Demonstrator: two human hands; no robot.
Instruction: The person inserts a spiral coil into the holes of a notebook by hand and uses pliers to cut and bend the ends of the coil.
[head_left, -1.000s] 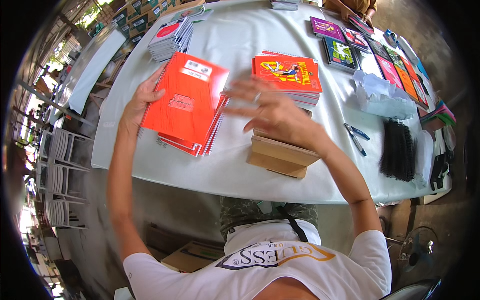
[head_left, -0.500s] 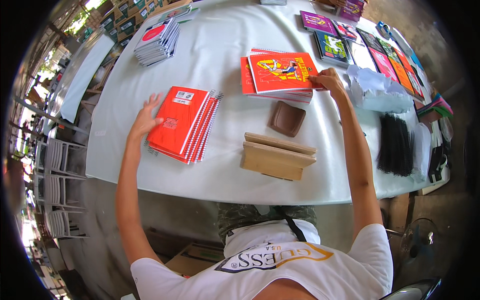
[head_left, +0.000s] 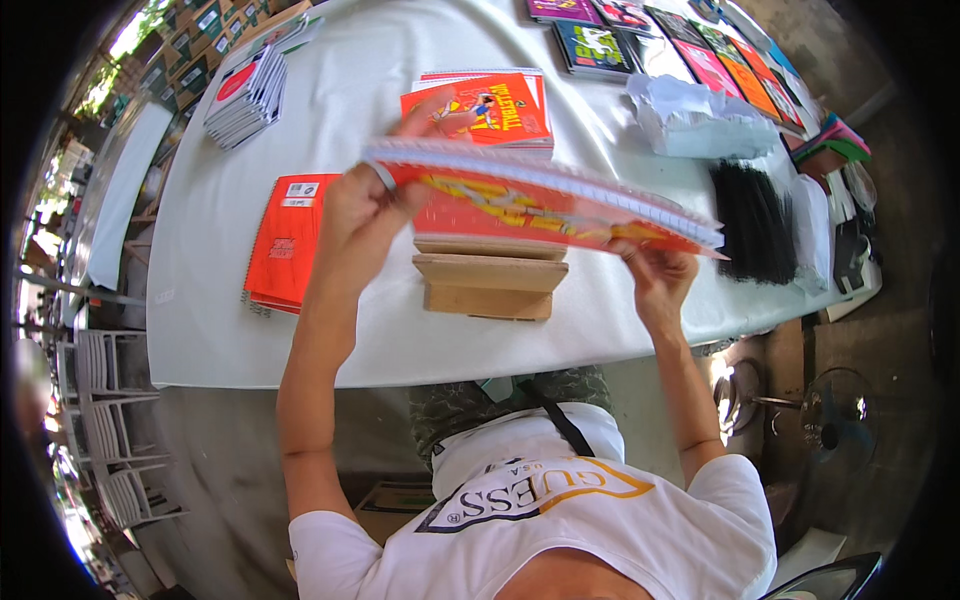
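1. While the left hand [head_left: 358, 215] grips the notebook's [head_left: 545, 203] left end, the right hand [head_left: 660, 282] pinches its right end!
2. It's up above the table [head_left: 220, 345], tilted, red stack [head_left: 288, 240] left, cardboard [head_left: 490, 288] near!

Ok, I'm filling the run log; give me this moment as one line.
left hand: holds red spiral notebook | right hand: holds its right part | notebook: tilted, above table | cardboard piece: on table

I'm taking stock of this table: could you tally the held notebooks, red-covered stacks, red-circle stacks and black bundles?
Held red notebook, between left hand and right hand: 1
Red-covered stacks, left stack and middle stack: 2
Red-circle stack: 1
Black bundle: 1
Total: 5
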